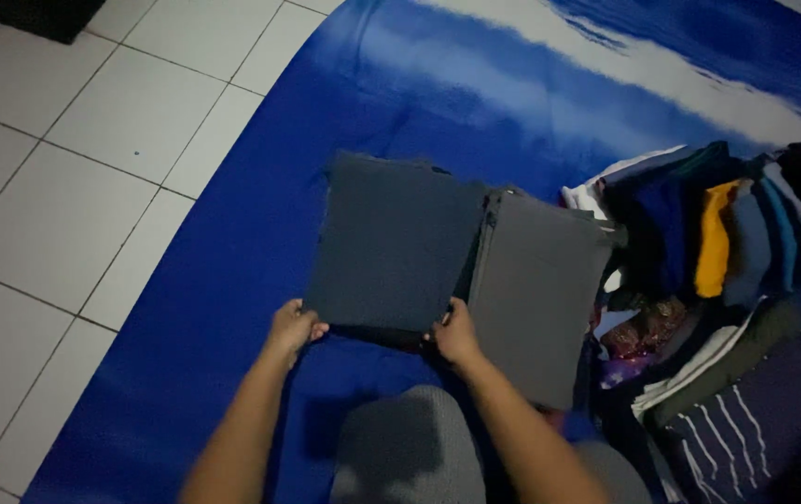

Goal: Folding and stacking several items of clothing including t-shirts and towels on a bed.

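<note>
A dark grey folded garment (391,243) lies on a blue mat (232,280) in front of me. My left hand (293,327) grips its near left corner. My right hand (454,334) grips its near right corner. A second grey folded piece (536,289) lies just to the right, touching the first along a zipper-like edge. My grey-clad knee (405,448) shows at the bottom between my forearms.
A heap of folded clothes (727,243) in blue, yellow, white and dark striped fabric sits at the right. White floor tiles (64,168) border the mat on the left. A white band crosses the mat's far part (605,65).
</note>
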